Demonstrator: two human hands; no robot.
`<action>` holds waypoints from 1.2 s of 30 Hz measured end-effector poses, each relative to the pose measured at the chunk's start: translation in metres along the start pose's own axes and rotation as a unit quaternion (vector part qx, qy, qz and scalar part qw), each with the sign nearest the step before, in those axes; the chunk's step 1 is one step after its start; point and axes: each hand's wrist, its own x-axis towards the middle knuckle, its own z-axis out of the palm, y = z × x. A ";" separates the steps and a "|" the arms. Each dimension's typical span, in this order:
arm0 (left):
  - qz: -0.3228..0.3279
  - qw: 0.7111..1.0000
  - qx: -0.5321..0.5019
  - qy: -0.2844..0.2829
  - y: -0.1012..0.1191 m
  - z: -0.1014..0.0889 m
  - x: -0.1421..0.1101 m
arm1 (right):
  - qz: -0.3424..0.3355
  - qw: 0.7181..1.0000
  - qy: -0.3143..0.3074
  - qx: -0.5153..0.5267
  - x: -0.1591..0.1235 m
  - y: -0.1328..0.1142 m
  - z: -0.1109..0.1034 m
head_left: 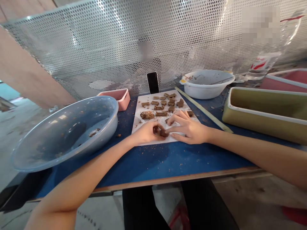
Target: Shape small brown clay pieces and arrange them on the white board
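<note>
well to the left of the grip stands a wide, round, blue plastic basin (pixel 35 151), then comes the left bare hand (pixel 150 131), whose curled fingers are grasping a small, brown, clay-like piece (pixel 163 133) low on a flat white sheet (pixel 143 99). just beyond the grip lie several brown moulded shapes (pixel 161 113); to its right, the right bare hand (pixel 188 127) is spread and holds nothing, one fingertip at the piece, and farther right stands a long, olive-green, rectangular box (pixel 263 123).
</note>
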 end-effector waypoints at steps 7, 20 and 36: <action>-0.009 0.998 0.052 -0.045 0.007 -0.032 0.008 | 0.032 0.999 -0.032 -0.001 0.000 -0.005 0.001; 0.023 0.997 0.063 0.039 -0.004 -0.025 0.023 | 0.004 0.996 -0.089 -0.022 0.001 -0.006 0.008; 0.032 0.993 0.093 0.063 -0.001 -0.016 0.019 | -0.033 0.998 -0.040 0.022 0.001 -0.005 0.000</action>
